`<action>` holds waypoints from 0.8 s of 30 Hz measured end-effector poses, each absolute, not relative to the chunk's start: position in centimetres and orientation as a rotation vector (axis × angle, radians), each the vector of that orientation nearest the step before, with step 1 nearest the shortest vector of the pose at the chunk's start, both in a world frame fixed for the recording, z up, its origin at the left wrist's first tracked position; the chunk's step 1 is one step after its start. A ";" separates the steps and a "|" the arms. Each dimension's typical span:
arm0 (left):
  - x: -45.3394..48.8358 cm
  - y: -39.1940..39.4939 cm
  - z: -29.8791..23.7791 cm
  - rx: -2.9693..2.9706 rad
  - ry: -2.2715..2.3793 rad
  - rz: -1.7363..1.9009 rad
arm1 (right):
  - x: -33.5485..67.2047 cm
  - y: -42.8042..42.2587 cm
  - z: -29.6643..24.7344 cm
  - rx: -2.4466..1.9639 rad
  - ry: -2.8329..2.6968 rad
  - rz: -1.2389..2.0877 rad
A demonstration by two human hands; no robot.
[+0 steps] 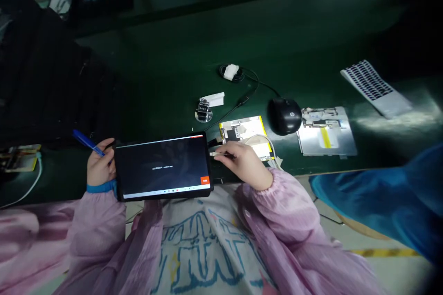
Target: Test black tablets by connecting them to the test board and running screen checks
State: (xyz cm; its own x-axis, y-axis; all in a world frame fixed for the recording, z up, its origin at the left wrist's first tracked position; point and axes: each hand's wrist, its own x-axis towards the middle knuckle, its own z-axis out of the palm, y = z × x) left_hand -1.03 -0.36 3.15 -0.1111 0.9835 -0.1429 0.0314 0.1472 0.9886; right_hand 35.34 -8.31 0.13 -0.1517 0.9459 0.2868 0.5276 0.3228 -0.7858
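A black tablet (162, 167) with a lit dark screen and an orange corner button lies at the near edge of the green table (166, 60). My left hand (99, 166) grips its left edge and also holds a blue pen (86, 142). At the tablet's right edge, my right hand (242, 162) pinches a white cable plug (215, 153), whose tip is at the tablet's side. The white cable (266, 140) loops back over an opened device part with yellow tape (246, 132).
A black mouse (284, 115), a silver back panel (326, 131), a keyboard sheet (375, 87), a metal tally counter (203, 111) and a white adapter with cord (231, 72) lie on the table. A person's blue sleeve (384, 193) is at the right.
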 end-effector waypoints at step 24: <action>-1.1 0.0 2.2 1.063 1.403 1.307 | 35.3 -9.1 -1.5 -1.121 -1.892 0.482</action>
State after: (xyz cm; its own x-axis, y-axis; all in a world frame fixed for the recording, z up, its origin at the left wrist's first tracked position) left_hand -1.11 -0.02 2.22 -0.2101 0.9756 -0.0632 0.0061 0.0660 0.9978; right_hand 35.26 -9.13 -1.47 -0.2255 0.8479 0.4797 0.5154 0.5217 -0.6799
